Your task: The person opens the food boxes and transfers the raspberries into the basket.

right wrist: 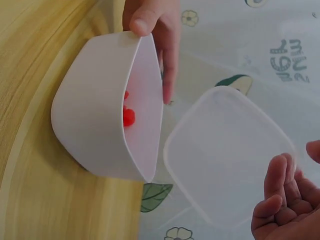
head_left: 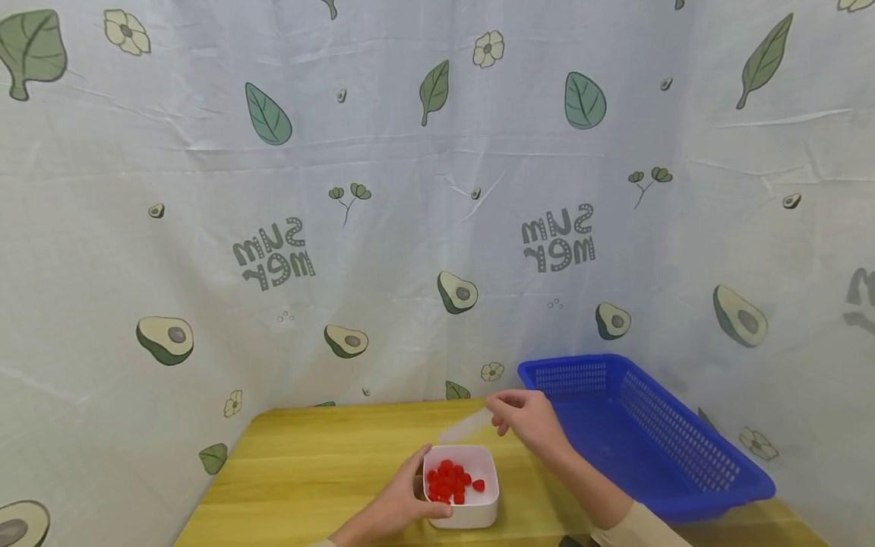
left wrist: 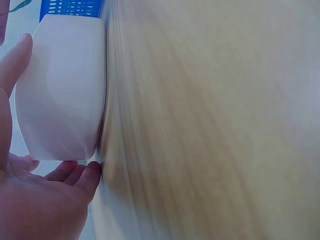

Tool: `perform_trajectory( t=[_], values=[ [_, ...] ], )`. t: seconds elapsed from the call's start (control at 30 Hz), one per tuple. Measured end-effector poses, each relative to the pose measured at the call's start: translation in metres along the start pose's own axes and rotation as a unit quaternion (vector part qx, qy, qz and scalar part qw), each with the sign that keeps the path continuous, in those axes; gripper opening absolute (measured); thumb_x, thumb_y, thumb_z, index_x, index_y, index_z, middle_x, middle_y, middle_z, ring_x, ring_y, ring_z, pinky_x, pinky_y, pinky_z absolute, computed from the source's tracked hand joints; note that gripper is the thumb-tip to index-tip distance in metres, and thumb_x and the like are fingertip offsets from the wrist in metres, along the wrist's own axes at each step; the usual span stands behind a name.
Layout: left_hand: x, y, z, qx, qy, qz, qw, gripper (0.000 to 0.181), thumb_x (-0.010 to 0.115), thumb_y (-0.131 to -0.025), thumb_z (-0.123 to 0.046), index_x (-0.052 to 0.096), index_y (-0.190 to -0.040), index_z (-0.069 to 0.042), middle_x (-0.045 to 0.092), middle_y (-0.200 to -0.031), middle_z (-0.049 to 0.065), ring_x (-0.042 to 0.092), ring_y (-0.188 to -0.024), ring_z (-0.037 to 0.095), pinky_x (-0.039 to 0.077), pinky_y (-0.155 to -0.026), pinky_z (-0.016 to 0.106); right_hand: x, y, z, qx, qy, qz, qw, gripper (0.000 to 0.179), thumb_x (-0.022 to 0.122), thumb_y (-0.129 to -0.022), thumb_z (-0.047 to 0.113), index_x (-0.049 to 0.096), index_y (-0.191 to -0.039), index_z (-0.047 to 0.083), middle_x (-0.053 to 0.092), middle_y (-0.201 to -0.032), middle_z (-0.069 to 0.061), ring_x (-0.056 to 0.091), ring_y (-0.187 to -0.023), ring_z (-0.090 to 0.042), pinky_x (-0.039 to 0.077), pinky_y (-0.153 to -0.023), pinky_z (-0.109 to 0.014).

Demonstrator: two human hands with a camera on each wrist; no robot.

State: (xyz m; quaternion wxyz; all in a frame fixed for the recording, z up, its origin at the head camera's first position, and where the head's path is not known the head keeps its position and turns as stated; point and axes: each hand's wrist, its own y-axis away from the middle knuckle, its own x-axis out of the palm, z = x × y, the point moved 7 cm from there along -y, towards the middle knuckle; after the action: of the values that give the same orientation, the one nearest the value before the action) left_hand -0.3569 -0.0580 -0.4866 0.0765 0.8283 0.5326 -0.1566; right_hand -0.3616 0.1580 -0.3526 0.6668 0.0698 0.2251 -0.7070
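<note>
A white square box [head_left: 473, 519] stands on the wooden table, with several small red raspberry-like pieces [head_left: 447, 482] inside, mostly toward its left. My left hand [head_left: 395, 500] grips the box from the left, thumb at the near side and a finger at the far rim. The left wrist view shows the box's smooth wall [left wrist: 65, 90] between the thumb and the other fingers. Beyond the box, up and to the right, my right hand [head_left: 528, 419] pinches a translucent lid [head_left: 465, 428] by its edge. In the right wrist view the lid [right wrist: 227, 155] is held apart from the box's open top.
A large blue plastic basket [head_left: 718, 497] with mesh sides stands at the right of the yellow wood-grain table [head_left: 307, 463]. A pale curtain [head_left: 403, 228] printed with avocados and leaves hangs behind the table. Something dark [head_left: 570, 541] shows at the bottom edge near the right sleeve.
</note>
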Motion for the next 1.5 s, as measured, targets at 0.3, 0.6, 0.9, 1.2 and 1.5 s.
perform_trajectory(
  t=[0.3, 0.6, 0.9, 1.2, 1.5],
  values=[
    [0.0, 0.0, 0.002, 0.009, 0.002, 0.004, 1.0, 0.099, 0.084, -0.083, -0.024, 0.022, -0.157, -0.003, 0.042, -0.151, 0.016, 0.053, -0.126, 0.034, 0.054, -0.1, 0.047, 0.015, -0.011, -0.014, 0.015, 0.0, -0.014, 0.9998, 0.019, 0.069, -0.094, 0.022, 0.075, -0.098, 0.005, 0.066, -0.074, -0.006, 0.061, -0.065, -0.018, 0.049, -0.066, -0.03],
    [-0.002, 0.003, 0.007, 0.005, -0.012, -0.004, 0.9999, 0.098, 0.085, -0.082, -0.027, 0.025, -0.157, -0.004, 0.042, -0.151, 0.016, 0.053, -0.126, 0.034, 0.053, -0.099, 0.049, 0.037, -0.019, -0.029, 0.036, -0.03, -0.012, 0.9988, 0.017, 0.067, -0.095, 0.02, 0.073, -0.096, 0.004, 0.066, -0.075, -0.006, 0.061, -0.067, -0.018, 0.05, -0.068, -0.029],
    [-0.001, 0.003, 0.008, -0.004, -0.01, -0.002, 0.9999, 0.098, 0.084, -0.083, -0.028, 0.024, -0.157, -0.003, 0.043, -0.15, 0.016, 0.054, -0.123, 0.033, 0.053, -0.099, 0.051, 0.048, -0.025, -0.041, 0.05, -0.048, -0.021, 0.9974, 0.018, 0.068, -0.093, 0.017, 0.073, -0.094, 0.0, 0.065, -0.072, -0.006, 0.061, -0.064, -0.017, 0.052, -0.066, -0.028],
    [-0.002, 0.0, 0.003, -0.004, -0.011, -0.002, 0.9999, 0.099, 0.084, -0.083, -0.028, 0.023, -0.158, -0.004, 0.042, -0.151, 0.016, 0.054, -0.123, 0.031, 0.053, -0.1, 0.049, 0.055, -0.032, -0.051, 0.058, -0.047, -0.022, 0.997, 0.018, 0.066, -0.093, 0.015, 0.072, -0.095, -0.002, 0.066, -0.073, -0.006, 0.063, -0.064, -0.016, 0.056, -0.069, -0.034],
    [-0.001, 0.002, -0.001, 0.004, -0.032, -0.003, 0.9995, 0.099, 0.085, -0.082, -0.03, 0.025, -0.157, -0.005, 0.042, -0.152, 0.015, 0.054, -0.125, 0.031, 0.052, -0.102, 0.048, 0.06, -0.036, -0.068, 0.08, -0.013, 0.015, 0.9966, 0.02, 0.068, -0.09, 0.016, 0.072, -0.097, -0.003, 0.067, -0.073, -0.006, 0.062, -0.065, -0.017, 0.047, -0.061, -0.029]
  ],
)
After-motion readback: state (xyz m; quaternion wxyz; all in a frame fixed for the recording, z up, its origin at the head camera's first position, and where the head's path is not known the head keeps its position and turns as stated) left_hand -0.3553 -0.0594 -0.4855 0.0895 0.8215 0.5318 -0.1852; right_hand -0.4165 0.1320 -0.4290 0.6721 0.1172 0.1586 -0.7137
